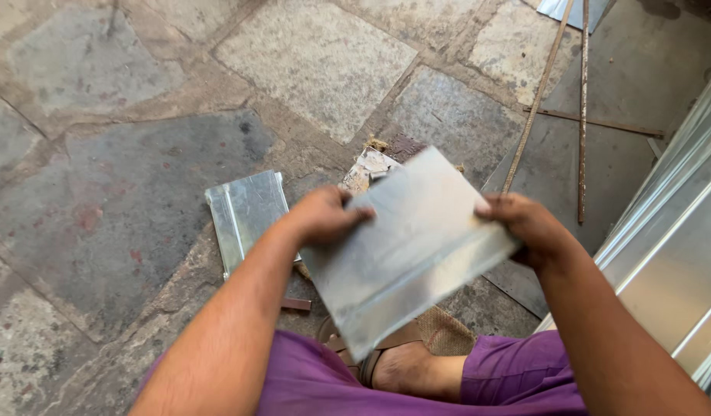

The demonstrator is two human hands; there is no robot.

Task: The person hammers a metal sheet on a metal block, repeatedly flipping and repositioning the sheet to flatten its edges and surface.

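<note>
My left hand [324, 216] is closed with its fingers pinching the left edge of the metal sheet [409, 250], and my right hand [525, 227] clamps the right edge the same way, so the sheet hangs tilted in the air between them, above my sandalled foot [405, 366]. It already shows a straight crease running along it, so I judge one fold done, and I cannot tell what shaping is left. On the stone floor [140, 154] just left lies a second folded sheet [247, 216], rusty rods [582, 115] lie far right, and corrugated panels [671, 254] stand at the right.
</note>
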